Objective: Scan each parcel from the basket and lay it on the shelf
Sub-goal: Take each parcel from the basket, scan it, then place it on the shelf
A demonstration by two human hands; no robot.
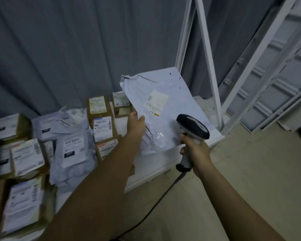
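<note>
Over the shelf's (165, 164) right end, your left hand (135, 122) pinches the mailer's (161, 108) left edge, its long axis running away from you, while your right hand (195, 150) grips the scanner (192, 128) just beside its near corner.

Left hand (135, 123) grips grey mailer (161, 108); right hand (195, 148) grips scanner (192, 131).

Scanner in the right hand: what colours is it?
Black head, white-grey handle, black base: scanner, head view.
</note>
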